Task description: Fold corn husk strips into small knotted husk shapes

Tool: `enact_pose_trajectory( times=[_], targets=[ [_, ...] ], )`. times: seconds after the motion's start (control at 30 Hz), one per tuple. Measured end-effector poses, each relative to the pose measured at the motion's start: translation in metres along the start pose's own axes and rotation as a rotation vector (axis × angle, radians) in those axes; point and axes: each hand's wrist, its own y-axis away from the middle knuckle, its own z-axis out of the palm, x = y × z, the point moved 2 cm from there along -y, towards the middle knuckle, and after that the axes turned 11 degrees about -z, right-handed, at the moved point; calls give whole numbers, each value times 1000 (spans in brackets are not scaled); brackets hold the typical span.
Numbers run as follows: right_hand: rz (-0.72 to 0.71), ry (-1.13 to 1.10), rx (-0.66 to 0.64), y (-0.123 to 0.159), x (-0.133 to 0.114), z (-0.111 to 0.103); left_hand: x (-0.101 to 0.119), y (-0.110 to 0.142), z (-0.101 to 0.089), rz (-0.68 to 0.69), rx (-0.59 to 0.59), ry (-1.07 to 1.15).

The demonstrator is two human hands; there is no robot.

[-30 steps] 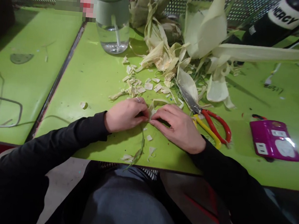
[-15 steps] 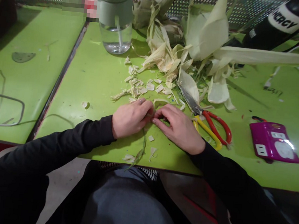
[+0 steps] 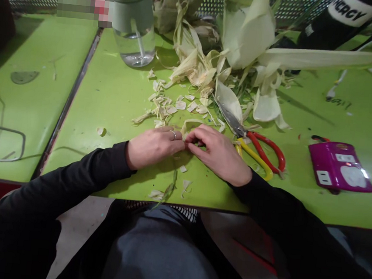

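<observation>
My left hand (image 3: 156, 146) and my right hand (image 3: 218, 153) meet fingertip to fingertip just above the green table. Both are closed in a pinch around a narrow strip of pale corn husk (image 3: 192, 123), which curves up behind the fingers; the pinched part is mostly hidden. A ring is on my left hand. Below the hands a thin green strand (image 3: 169, 189) trails toward the table edge. Small cut husk pieces (image 3: 180, 105) lie scattered beyond my fingers. Scissors (image 3: 245, 138) with one red and one yellow handle lie beside my right hand, blades partly under husk.
A heap of corn husks (image 3: 245, 31) fills the back middle. The water bottle (image 3: 134, 25) stands left of it, and a black bottle (image 3: 335, 22) is at back right. A purple object (image 3: 341, 166) lies on the right. Bent wire (image 3: 0, 141) sits left of the table seam.
My left fingers have turned, so the ring shows more and the knuckles lie flatter. The hands stay together. The whole view has shifted slightly.
</observation>
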Motion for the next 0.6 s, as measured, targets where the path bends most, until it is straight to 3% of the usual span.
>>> enact_pose_trajectory(
  times=[0.4,0.6],
  targets=[
    [-76,-85,-69,4,8,-20,-8,-6,1,-287,-112,214],
    [-131,-10,-77,4,8,-14,-5,-6,2,-289,-93,204]
  ],
)
